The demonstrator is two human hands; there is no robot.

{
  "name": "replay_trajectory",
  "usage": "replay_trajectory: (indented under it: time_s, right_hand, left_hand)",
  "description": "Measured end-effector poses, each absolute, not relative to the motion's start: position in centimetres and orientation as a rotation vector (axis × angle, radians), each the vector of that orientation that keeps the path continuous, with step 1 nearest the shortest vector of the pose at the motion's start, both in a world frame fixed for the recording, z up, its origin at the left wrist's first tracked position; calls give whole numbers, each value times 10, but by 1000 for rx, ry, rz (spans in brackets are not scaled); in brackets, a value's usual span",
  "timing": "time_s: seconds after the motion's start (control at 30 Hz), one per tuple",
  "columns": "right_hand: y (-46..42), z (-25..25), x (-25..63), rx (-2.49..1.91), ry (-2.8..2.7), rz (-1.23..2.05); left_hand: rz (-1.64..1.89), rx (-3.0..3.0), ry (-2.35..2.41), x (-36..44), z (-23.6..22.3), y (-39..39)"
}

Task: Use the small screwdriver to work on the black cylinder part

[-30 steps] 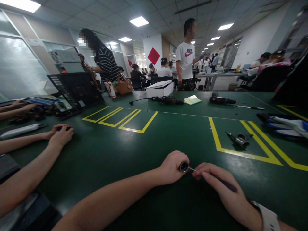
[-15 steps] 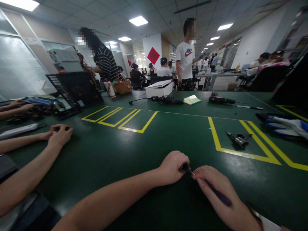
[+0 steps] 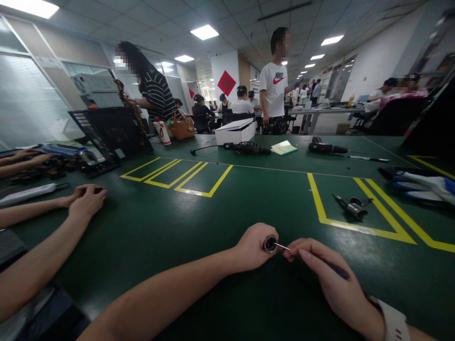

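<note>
On a green desk (image 3: 199, 222), the left hand (image 3: 253, 247) grips a small dark cylinder (image 3: 269, 244) while the right hand (image 3: 320, 272) pinches a thin purple-handled tool (image 3: 332, 268), its metal tip at the cylinder's open end. Beyond the right hand, metal parts (image 3: 352, 206) lie inside yellow tape; another person's hands (image 3: 87, 198) rest far left.

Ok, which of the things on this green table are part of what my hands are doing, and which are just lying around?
In hand:
left hand gripping the small cylinder
right hand holding the thin screwdriver

Lying about:
metal parts
power drill
white box
notepad
</note>
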State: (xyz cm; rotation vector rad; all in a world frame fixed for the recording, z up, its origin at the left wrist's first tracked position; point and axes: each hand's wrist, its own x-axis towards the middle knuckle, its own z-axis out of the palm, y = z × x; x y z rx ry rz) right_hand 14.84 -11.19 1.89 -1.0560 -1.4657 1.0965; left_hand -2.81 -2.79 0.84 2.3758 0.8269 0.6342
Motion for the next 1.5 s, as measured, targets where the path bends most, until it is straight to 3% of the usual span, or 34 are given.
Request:
replay_trajectory:
  time_s: [0.23, 0.53, 0.87, 1.1, 1.23, 1.5]
  right_hand:
    - [-122, 21, 142, -1069, -1699, 782]
    - [-107, 15, 151, -1006, -1411, 1175]
    - [-120, 22, 144, -1105, -1624, 861]
    - [-107, 19, 150, -1027, -1410, 1199]
    - [-106, 18, 149, -982, -1347, 1234]
    - [-120, 20, 145, -1081, -1619, 872]
  left_hand:
    - [653, 2409, 902, -28, 5, -27]
    - [721, 2376, 779, -30, 6, -28]
    - [656, 2504, 823, -29, 3, -27]
    - [661, 2443, 775, -31, 8, -28]
    - [716, 2383, 739, -30, 6, -28]
    - [676, 2407, 877, -27, 5, -28]
